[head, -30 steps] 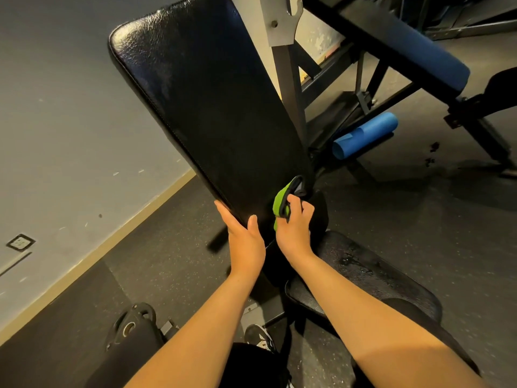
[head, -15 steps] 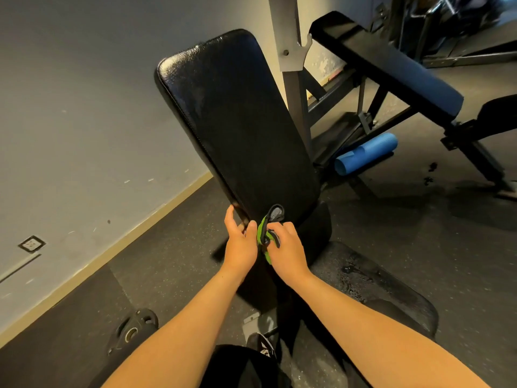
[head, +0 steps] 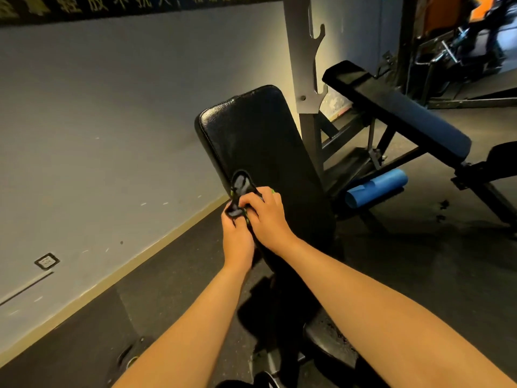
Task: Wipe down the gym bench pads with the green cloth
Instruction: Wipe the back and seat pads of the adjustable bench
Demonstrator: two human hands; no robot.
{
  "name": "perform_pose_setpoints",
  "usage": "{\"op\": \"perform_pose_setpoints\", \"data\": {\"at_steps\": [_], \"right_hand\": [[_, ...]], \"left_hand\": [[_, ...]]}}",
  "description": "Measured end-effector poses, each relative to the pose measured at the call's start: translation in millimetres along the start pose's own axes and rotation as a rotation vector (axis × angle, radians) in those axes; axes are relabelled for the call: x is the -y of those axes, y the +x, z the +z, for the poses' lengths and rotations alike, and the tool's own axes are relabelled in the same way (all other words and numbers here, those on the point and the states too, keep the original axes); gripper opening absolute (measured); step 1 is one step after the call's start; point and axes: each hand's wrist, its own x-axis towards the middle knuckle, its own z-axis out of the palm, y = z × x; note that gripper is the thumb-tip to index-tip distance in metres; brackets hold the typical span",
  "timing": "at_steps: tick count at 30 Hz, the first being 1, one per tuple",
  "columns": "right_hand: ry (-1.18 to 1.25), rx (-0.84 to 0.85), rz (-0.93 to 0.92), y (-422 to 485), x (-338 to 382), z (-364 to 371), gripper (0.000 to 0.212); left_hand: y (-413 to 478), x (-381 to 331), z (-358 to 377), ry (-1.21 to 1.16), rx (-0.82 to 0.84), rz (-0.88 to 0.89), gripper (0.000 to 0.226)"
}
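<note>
The black inclined back pad (head: 260, 141) of the gym bench rises in front of me, glossy and tilted away. Below it a corner of the black seat pad (head: 327, 336) shows under my right forearm. The green cloth (head: 240, 189), showing mostly its grey and black side with thin green edges, is bunched at the pad's left lower edge. My left hand (head: 236, 238) grips the cloth from below and my right hand (head: 265, 217) pinches it from the right. Both hands touch each other over the pad's edge.
A grey wall with a socket (head: 46, 261) runs along the left. A steel rack upright (head: 306, 79) stands behind the pad. To the right are a second bench with a blue pad (head: 419, 121) and a blue foam roller (head: 376, 187) on the rubber floor.
The view has pulled back and up, so the whole back pad shows. Both hands rose along the pad's left edge and closed together on the cloth, which now shows less green.
</note>
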Motion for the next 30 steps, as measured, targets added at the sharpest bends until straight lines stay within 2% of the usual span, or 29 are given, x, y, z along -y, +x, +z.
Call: {"op": "perform_pose_setpoints", "data": {"at_steps": [3,7,12,17,23,28,30], "right_hand": [[-0.029,0.045,0.060,-31,-22,7,0.016],[-0.012,0.032,0.168,-74,-46,13,0.012],[0.051,-0.023,0.219,-60,-33,7,0.013],[0.021,-0.134,-0.016,28,16,-9,0.013],[-0.074,-0.179,-0.316,128,73,-15,0.015],[-0.092,-0.176,-0.363,116,63,-2,0.017],[-0.099,-0.148,-0.326,91,48,4,0.018]], "left_hand": [[-11,5,0,-0.089,0.016,-0.026,0.048],[-18,11,1,-0.152,0.021,-0.049,0.045],[-8,2,0,-0.072,0.014,-0.034,0.034],[15,-31,-9,-0.020,-0.002,0.062,0.041],[48,-78,-16,-0.089,-0.014,0.149,0.050],[55,-59,-23,-0.193,-0.010,0.066,0.054],[53,-50,-23,-0.272,-0.019,0.032,0.041]]}}
